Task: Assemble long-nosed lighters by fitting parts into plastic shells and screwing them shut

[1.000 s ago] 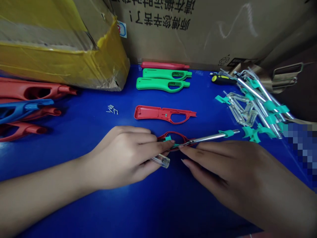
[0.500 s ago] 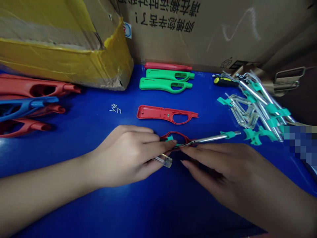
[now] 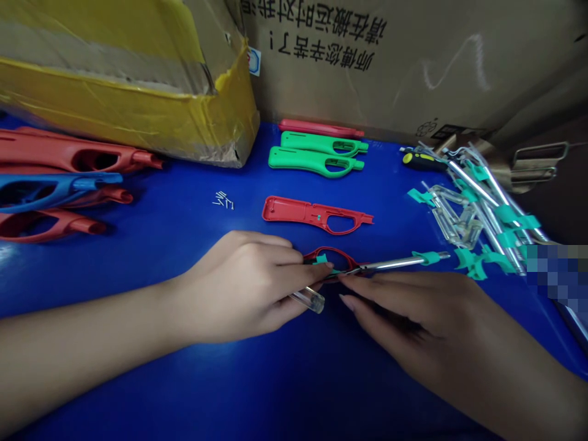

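Vs. earlier frames, whole scene has been shifted slightly R in view, w/ hands & work kept abt. same rel. to each other. Red shell (image 3: 342, 252) is gripped by curled fingers of L hand (image 3: 250, 288), partly hidden under them, w/ clear tank (image 3: 310, 300) jutting out below forefinger, while R hand (image 3: 427, 312) is held part-open, thumb parted, forefinger tip set nr base of metal tube (image 3: 392, 264), which is pointed R. Beyond hands, hollow red half (image 3: 287, 209) is laid flat, screws (image 3: 223, 200) to its L, then green shells (image 3: 315, 161), then big carton (image 3: 316, 92).
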The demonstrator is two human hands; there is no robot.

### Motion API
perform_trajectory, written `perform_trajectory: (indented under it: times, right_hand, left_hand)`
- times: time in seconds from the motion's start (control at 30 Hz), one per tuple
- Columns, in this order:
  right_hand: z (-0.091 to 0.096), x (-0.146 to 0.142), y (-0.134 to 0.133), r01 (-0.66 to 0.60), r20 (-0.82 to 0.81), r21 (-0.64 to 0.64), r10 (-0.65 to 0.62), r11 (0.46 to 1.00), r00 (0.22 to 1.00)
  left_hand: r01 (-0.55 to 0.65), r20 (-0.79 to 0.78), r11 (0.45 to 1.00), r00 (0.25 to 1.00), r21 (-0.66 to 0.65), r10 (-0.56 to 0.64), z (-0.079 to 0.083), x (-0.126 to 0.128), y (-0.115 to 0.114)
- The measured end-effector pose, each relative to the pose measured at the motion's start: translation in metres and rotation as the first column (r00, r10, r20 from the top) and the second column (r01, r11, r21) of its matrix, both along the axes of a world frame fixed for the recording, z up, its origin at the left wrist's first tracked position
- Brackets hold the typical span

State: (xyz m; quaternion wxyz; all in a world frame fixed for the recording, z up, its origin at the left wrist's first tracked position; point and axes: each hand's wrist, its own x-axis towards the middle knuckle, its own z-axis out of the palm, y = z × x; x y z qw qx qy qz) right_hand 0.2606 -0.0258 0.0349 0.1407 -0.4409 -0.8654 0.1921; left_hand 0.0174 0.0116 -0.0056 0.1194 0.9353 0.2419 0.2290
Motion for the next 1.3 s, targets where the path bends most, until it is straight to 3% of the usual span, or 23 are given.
perform_trajectory:
  times: [0.37,0.77,1.0,1.3]
  right_hand:
    - [-0.0006,-0.0021,0.0018,-0.014,-0.015,0.042,0.015,0.999,1.000]
    - [-0.0022,-0.0014,0.0031,0.002,-0.012,-0.010,-0.002,1.000,1.000]
    - [-0.0004,0.0001,-0.0036,-0.072,0.097,0.126,0.059,0.989,0.993]
    - [-0.0048,-0.0007,-0.0010,-0.061,0.078,0.111,0.052,0.992,0.996]
  left_hand:
    - [-0.005,-0.003,1.000,1.000,-0.017,0.005,0.0008,0.0006,0.0004]
    - [-0.021,-0.015,1.000,1.000,-0.001,0.021,-0.0004,-0.0004,0.0005]
    - [-0.017,-0.006,1.000,1.000,-0.009,0.017,0.0007,-0.0007,0.0004]
    - [-0.011,-0.008,1.000,1.000,0.000,0.011,0.0007,0.0000,0.0004]
